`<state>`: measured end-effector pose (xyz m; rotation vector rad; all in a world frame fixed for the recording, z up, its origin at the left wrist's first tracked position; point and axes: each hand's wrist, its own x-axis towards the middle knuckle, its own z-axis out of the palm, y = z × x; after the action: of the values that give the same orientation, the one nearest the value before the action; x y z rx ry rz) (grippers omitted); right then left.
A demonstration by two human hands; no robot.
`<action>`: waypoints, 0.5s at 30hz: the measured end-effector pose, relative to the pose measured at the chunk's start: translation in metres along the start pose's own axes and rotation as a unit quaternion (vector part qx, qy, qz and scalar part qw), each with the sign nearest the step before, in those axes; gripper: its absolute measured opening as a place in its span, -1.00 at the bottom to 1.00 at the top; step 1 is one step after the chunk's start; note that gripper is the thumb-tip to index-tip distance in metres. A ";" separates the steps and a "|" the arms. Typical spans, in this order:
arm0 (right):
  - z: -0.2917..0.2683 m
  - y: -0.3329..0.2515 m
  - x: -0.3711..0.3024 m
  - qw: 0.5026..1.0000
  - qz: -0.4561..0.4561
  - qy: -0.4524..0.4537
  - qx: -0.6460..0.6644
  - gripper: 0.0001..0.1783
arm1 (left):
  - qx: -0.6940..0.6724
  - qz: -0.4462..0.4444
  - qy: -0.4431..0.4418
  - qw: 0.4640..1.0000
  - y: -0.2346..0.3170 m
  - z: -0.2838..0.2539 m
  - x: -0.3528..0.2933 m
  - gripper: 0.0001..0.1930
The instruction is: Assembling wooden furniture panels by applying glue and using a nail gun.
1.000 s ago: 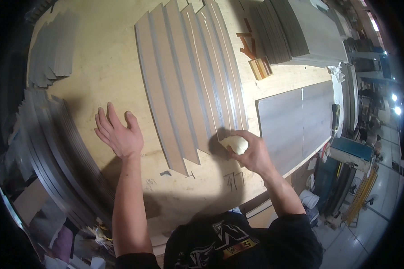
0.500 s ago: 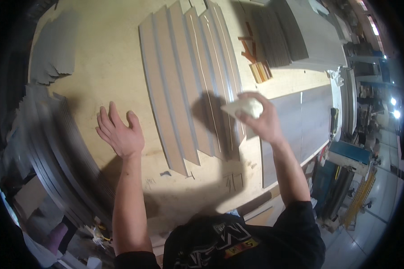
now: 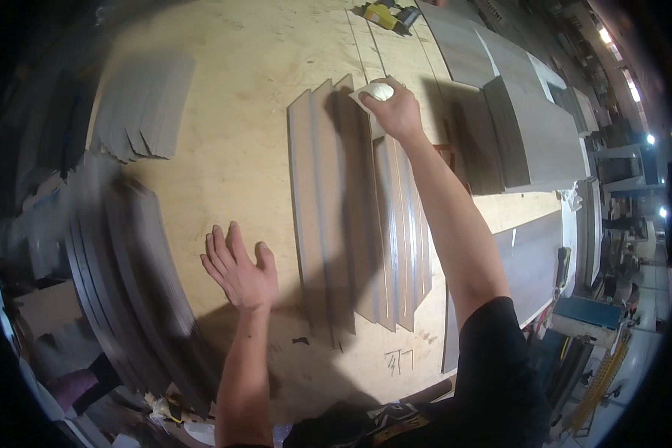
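Several brown board strips (image 3: 310,224) with slanted ends lie side by side on the pale wooden table. Thin cream-coloured beads of glue run lengthwise along the right-hand strips. At the far end of these strips, my right hand (image 3: 397,112) is closed around a white squeeze bag of glue (image 3: 381,91). The bag's tip is not clear behind my grip. To the left of the strips, my left hand (image 3: 240,272) is open, fingers spread, over the table with nothing in it.
Stacks of grey boards stand at the left (image 3: 134,261), far left (image 3: 145,108) and right (image 3: 530,127). A yellow-and-black tool (image 3: 384,16) lies at the back. Larger dark panels (image 3: 530,254) lie at the right edge, near a blue machine part (image 3: 586,313).
My right hand has moved away from me with the glue bag, from near the strips' middle to their far end. My left hand stays open; the view has shifted farther forward.
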<state>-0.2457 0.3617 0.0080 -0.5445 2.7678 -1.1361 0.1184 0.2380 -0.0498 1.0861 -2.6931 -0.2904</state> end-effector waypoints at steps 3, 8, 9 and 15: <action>0.019 0.010 0.028 0.999 0.025 0.027 -0.036 -0.42 | -0.008 0.001 0.006 1.000 -0.002 0.003 0.000 -0.35; 0.020 -0.001 0.031 0.998 0.048 0.003 -0.048 -0.40 | -0.009 0.002 0.003 1.000 -0.003 0.003 0.001 -0.33; 0.019 0.000 0.030 0.998 0.046 0.008 -0.049 -0.39 | -0.009 0.001 0.003 1.000 -0.002 0.001 0.001 -0.33; 0.003 -0.005 -0.008 1.000 -0.017 -0.011 -0.009 -0.40 | -0.011 -0.002 -0.005 1.000 -0.001 -0.003 0.001 -0.34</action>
<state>-0.2362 0.3592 0.0093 -0.6037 2.7624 -1.1065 0.1195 0.2366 -0.0470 1.0870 -2.6904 -0.3259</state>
